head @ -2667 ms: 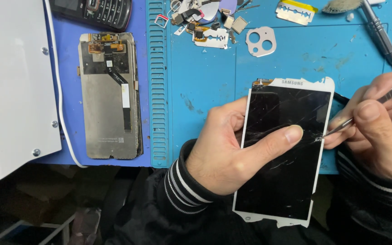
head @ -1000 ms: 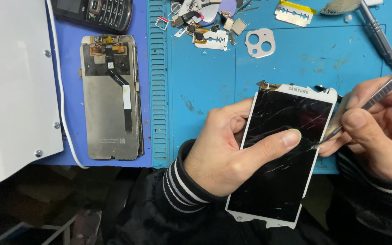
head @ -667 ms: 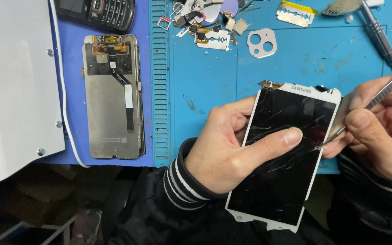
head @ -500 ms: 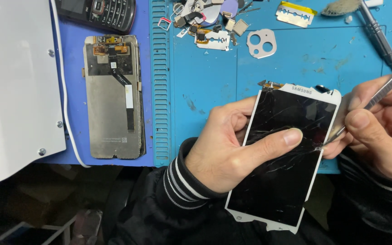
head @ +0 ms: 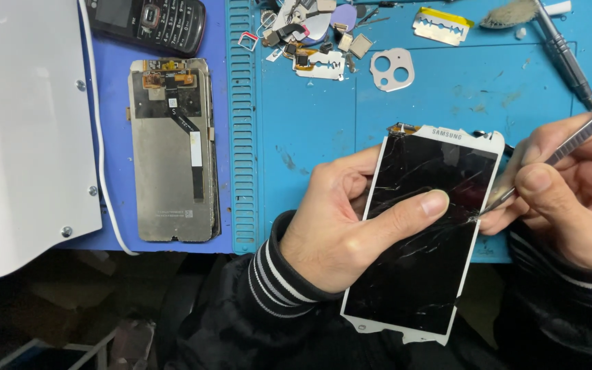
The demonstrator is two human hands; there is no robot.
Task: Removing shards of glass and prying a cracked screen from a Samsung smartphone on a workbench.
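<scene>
- Holding the cracked phone screen (head: 423,240) above the blue mat (head: 405,123), at about 5 o'clock in my view, I judge it light, thin and very fragile; I would grip only its side edges.
- My left hand (head: 351,226) grasps it, thumb across the glass, fingers behind.
- My right hand (head: 570,199) pinches metal tweezers (head: 556,154), tip touching the screen's right edge at 3 o'clock.

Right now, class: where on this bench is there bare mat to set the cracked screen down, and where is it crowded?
Bare blue mat lies between the ribbed strip, camera plate and cracked screen; more right of that plate. The top edge is crowded with small parts and razor blades.
</scene>
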